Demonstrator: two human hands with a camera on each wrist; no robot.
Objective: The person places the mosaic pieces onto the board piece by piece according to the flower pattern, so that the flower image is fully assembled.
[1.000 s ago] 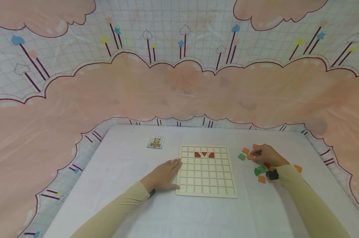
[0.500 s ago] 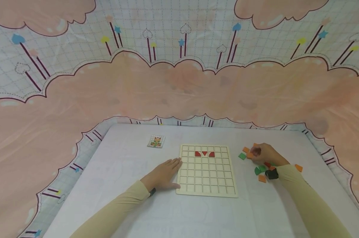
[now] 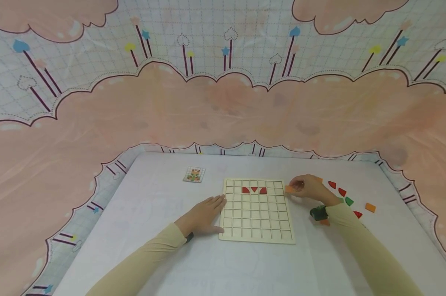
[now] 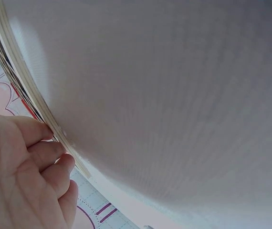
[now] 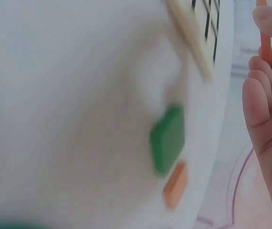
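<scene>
Grid board (image 3: 256,222) looks like smooth, matt wood; backdrop (image 3: 193,111) (faintly creased) like printed cloth

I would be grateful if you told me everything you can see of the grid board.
The board is a flat, pale cream panel, apparently wooden, its face divided into small squares by thin darker lines. It lies flat on the white table. Three red pieces sit side by side in the second row from the far edge, a triangle between two curved ones; the other squares are bare. The left hand's fingertips and thumb touch its left edge.
</scene>
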